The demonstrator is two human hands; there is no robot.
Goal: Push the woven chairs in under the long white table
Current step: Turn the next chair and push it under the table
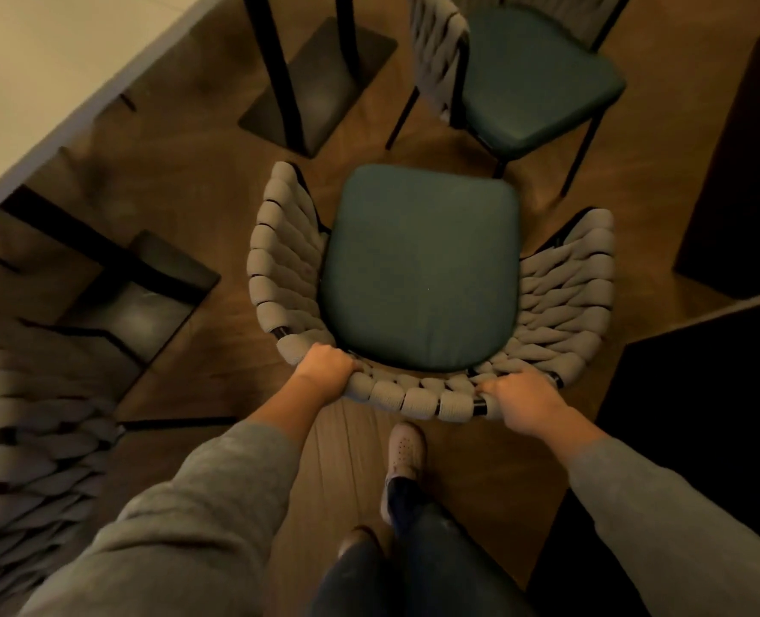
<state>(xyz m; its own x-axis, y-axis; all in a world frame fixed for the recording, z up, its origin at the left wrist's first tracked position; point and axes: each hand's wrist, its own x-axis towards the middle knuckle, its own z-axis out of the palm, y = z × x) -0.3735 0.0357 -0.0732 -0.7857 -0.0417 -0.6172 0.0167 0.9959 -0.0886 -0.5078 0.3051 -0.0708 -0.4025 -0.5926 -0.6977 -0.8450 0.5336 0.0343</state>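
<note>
Beneath the curled fingers [355,365] sits the woven chair [418,269], left hand [325,369] and right hand [520,400] clamped on its back rail. The white table [35,82] (up-left of the fingers) stands apart from it.

There is a single view, worn on the head and tilted steeply down. The wearer's arms [200,505] and legs [414,549] enter from the bottom edge. A chair [418,269] lies close below at centre, seen almost from straight above, with its back nearest the camera. The table [35,82] shows only as an edge crossing the upper left corner on a slant. Floor [191,162] fills the rest, and the wide lens bends lines near the borders.
</note>
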